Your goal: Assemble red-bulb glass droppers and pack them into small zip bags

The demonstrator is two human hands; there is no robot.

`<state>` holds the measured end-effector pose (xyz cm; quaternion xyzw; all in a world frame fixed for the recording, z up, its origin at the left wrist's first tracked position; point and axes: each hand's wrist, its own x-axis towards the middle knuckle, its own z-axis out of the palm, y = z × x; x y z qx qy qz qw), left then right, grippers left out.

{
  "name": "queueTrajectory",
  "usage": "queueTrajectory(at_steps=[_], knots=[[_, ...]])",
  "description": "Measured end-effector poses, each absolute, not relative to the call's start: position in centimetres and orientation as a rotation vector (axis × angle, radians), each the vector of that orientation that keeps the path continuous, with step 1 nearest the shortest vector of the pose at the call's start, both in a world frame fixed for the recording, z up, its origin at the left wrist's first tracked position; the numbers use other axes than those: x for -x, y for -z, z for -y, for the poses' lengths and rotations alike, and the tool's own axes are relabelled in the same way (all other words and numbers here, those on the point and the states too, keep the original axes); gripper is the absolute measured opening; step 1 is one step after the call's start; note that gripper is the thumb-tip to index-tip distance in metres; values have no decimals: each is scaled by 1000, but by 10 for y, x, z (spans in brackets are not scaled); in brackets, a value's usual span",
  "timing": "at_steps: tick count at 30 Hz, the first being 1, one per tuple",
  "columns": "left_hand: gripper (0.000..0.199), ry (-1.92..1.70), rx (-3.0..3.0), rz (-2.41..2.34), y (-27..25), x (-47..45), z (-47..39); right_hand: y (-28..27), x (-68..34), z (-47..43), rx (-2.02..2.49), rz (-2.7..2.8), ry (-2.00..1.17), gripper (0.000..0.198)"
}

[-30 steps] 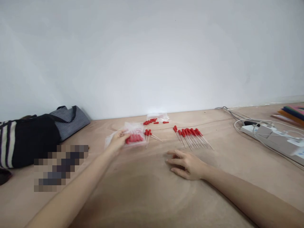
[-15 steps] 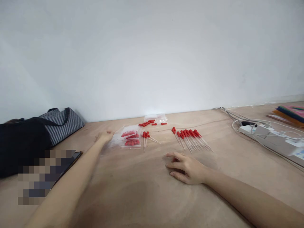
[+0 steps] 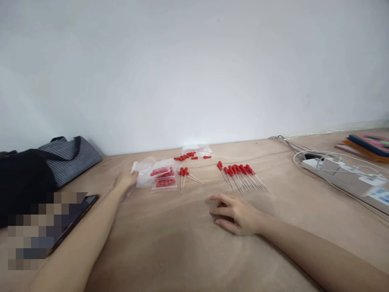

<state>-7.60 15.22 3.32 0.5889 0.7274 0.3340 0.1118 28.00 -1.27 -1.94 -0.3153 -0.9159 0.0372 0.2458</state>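
My left hand is at the near-left corner of a clear plastic bag, its blurred fingers closed on the bag's edge. Beside that bag lie small zip bags filled with red rubber bulbs. Just to their right, a few assembled droppers with red bulbs and thin clear tubes lie crossed. My right hand rests on the table, fingers loosely curved and apart, holding nothing. Beyond it, a row of several droppers lies side by side, bulbs pointing away from me.
Loose red bulbs lie near the wall beside another clear bag with thin tubes. A white power strip with cables and a stack of coloured sheets are at right. A dark striped bag and a phone are at left.
My left hand has drawn slightly left and nearer, and the clear bag's edge now shows at its fingertips. My right hand stays in place. The view has shifted a little.
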Motion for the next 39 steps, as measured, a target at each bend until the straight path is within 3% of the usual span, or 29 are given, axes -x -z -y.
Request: queueTrajectory(at_steps=[5, 11, 15, 20, 24, 30, 34, 39], knots=[[18, -1212, -1597, -2246, -58, 91, -124, 19, -280, 13, 863, 2511, -89, 23], [39, -881, -1631, -1887, -37, 83, -84, 20, -281, 13, 863, 2503, -113, 23], [47, -907, -1847, -1949, -19, 67, -64, 19, -281, 13, 863, 2505, -134, 24], [30, -914, -2594, -2067, -26, 54, -47, 18, -280, 14, 877, 2506, -132, 24], [21, -865, -2416, -1954, -26, 52, -42, 18, -280, 14, 878, 2513, -114, 23], [41, -472, -2251, -1906, -17, 39, -32, 18, -280, 13, 857, 2516, -104, 23], [33, -205, -2363, -1913, -16, 27, -26, 17, -280, 13, 861, 2523, -117, 23], [23, -124, -2386, -1862, -26, 24, -27, 18, -280, 13, 853, 2519, -108, 22]])
